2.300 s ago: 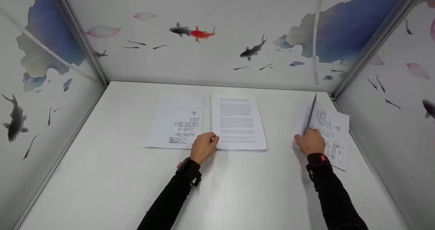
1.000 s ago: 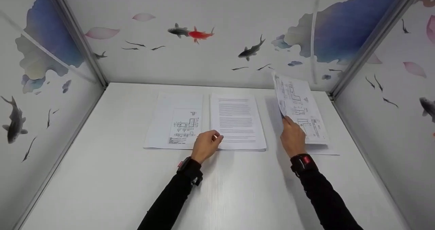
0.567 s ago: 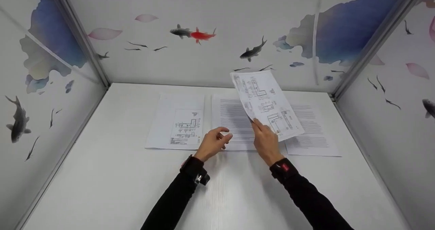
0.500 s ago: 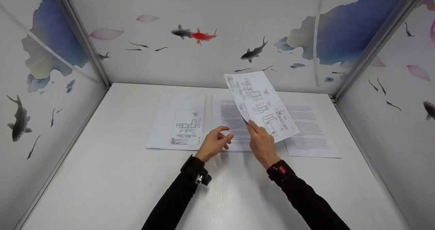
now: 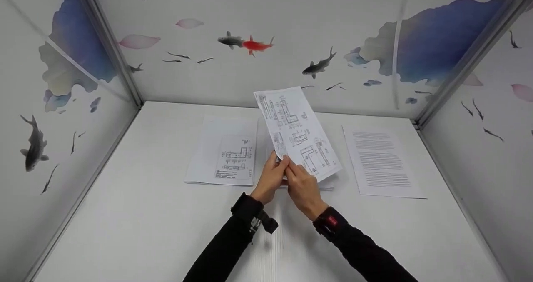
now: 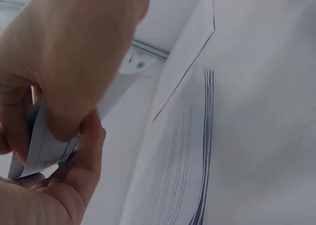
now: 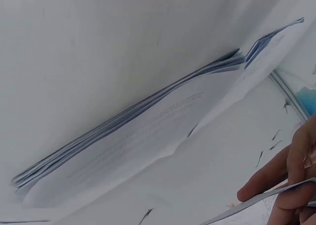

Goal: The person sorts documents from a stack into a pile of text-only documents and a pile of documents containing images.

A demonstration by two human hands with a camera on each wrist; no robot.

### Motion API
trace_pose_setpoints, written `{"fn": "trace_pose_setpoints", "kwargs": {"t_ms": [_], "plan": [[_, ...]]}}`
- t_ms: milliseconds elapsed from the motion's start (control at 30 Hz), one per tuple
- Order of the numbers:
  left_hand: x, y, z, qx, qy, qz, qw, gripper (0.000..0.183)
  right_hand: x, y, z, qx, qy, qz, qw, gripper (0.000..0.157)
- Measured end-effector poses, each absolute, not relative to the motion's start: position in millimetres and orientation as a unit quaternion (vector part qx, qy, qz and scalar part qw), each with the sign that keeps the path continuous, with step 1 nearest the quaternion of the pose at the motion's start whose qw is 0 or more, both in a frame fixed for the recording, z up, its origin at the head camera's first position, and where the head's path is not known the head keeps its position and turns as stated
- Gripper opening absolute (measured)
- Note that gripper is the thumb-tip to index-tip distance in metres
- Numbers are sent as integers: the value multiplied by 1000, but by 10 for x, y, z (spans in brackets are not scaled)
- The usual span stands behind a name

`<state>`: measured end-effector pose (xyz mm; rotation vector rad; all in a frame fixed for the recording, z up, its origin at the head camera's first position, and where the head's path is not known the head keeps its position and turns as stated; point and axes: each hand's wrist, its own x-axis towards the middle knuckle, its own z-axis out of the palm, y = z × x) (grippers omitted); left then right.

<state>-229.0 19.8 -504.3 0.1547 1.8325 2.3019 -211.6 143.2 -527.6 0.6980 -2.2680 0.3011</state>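
A white drawing sheet (image 5: 297, 132) printed with technical line drawings is held up, tilted, over the middle paper stack (image 5: 327, 187), hiding most of it. My left hand (image 5: 270, 178) pinches its lower left edge. Right beside it, my right hand (image 5: 306, 190) grips the same edge, the fingers of both hands meeting. Close up in the left wrist view, the sheet (image 6: 42, 146) is between the fingers, though whether it is one layer or several I cannot tell. In the right wrist view, fingers (image 7: 266, 173) hold the paper at the lower right corner.
To the left lies a paper stack (image 5: 204, 165) with a drawing on top. On the right, a page of printed text (image 5: 381, 161) rests on the white table (image 5: 145, 223). Walls with painted fish enclose the back and sides. The middle stack's layered edges (image 6: 207, 121) show in the left wrist view.
My right hand has lifted the drawing sheet off the right pile, uncovering the text page, and carried it left. My left hand has risen from the middle stack and taken the sheet's edge.
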Motion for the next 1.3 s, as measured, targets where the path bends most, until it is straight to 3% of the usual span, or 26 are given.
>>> {"fn": "trace_pose_setpoints", "kwargs": {"t_ms": [167, 333, 433, 567, 633, 767, 833, 900, 1067, 1300], "plan": [[-2291, 185, -5104, 7, 610, 789, 72, 38, -2069, 1429, -5368, 320, -879, 130, 330, 50], [-2342, 70, -5170, -10, 593, 804, 36, 40, -2077, 1455, -5414, 346, -865, 245, 269, 35], [-2390, -51, -5184, -13, 592, 805, 15, 42, -2142, 1550, -5406, 292, -857, 333, 264, 24], [-2457, -248, -5181, -12, 609, 793, 6, 41, -2329, 1787, -5284, 135, -854, 424, 270, 22], [-2469, -342, -5149, -11, 625, 781, 7, 41, -2423, 1914, -5193, 47, -853, 470, 221, 33], [-2503, -460, -5176, -7, 646, 763, 4, 41, -2546, 2063, -5100, -41, -816, 575, 31, 60], [-2504, -486, -5187, -9, 649, 761, 4, 41, -2554, 2068, -5108, -41, -779, 624, -49, 63], [-2519, -497, -5230, -13, 648, 761, 3, 41, -2551, 2050, -5138, -19, -743, 663, -88, 59], [-2506, -510, -5239, 1, 662, 749, 6, 46, -2536, 1981, -5150, 21, -713, 698, -69, 58], [-2474, -507, -5311, 20, 709, 703, 58, 46, -2597, 1879, -5124, -13, -717, 697, -14, 53]]}}
